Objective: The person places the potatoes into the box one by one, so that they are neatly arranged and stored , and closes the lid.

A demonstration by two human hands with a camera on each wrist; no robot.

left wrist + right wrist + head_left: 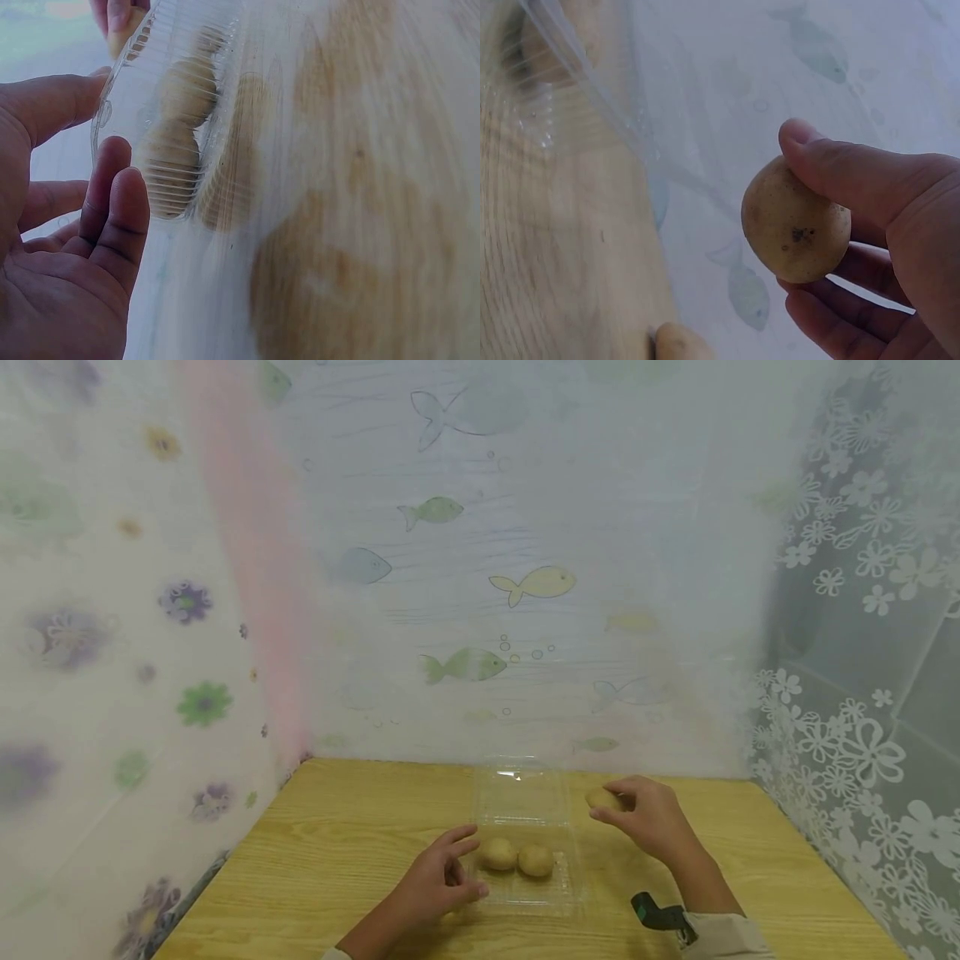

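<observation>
A clear plastic clamshell container [525, 906] lies on the table with its lid [521, 793] raised at the back. Two potatoes, one on the left [498, 854] and one on the right [536, 861], sit side by side inside. At the container's left side is my left hand [435, 877], fingers spread apart. One of its fingertips meets the clear rim [101, 124] in the left wrist view. Off to the right of the container, my right hand [648, 818] holds another potato [796, 221] between thumb and fingers; a dark blemish marks its skin.
One more potato [681, 343] shows at the bottom of the right wrist view, near the table edge. The wood-grain table [337, 835] meets a fish-print curtain [525, 527] behind. Flowered sheets hang left [112, 693] and right [862, 760]. A black device [660, 914] is at my right wrist.
</observation>
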